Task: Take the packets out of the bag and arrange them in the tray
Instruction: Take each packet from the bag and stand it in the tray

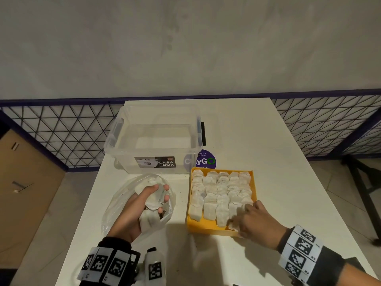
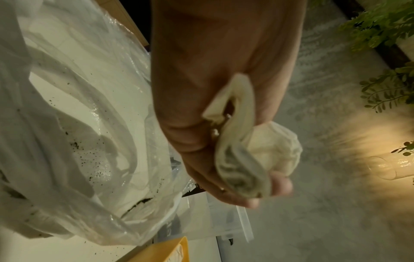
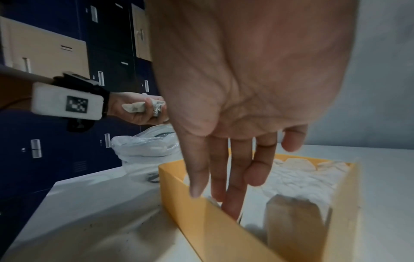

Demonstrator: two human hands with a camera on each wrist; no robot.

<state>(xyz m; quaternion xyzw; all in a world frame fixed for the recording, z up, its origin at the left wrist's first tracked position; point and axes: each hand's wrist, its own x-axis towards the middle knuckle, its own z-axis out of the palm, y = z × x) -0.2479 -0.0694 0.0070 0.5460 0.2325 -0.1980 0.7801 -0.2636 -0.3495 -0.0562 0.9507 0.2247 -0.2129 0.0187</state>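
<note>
My left hand (image 1: 144, 205) grips a crumpled bunch of white packets (image 1: 153, 200) just above the clear plastic bag (image 1: 117, 205), which lies open on the table's left. In the left wrist view the fingers (image 2: 224, 186) are curled round the packets (image 2: 241, 159), with the bag (image 2: 78, 141) below. The yellow tray (image 1: 206, 229) holds several rows of packets (image 1: 221, 190). My right hand (image 1: 241, 213) reaches into the tray's near right corner; in the right wrist view its straight fingers (image 3: 233, 203) point down by the tray's near wall (image 3: 201, 212), next to a packet (image 3: 293, 218).
A clear lidless storage box (image 1: 154, 141) stands behind the bag, with a purple round sticker (image 1: 206, 161) beside it. Dark crumbs dot the white table (image 1: 288, 162) near the bag. A wire-mesh railing (image 1: 61, 137) runs behind; cardboard (image 1: 24, 182) leans at the left.
</note>
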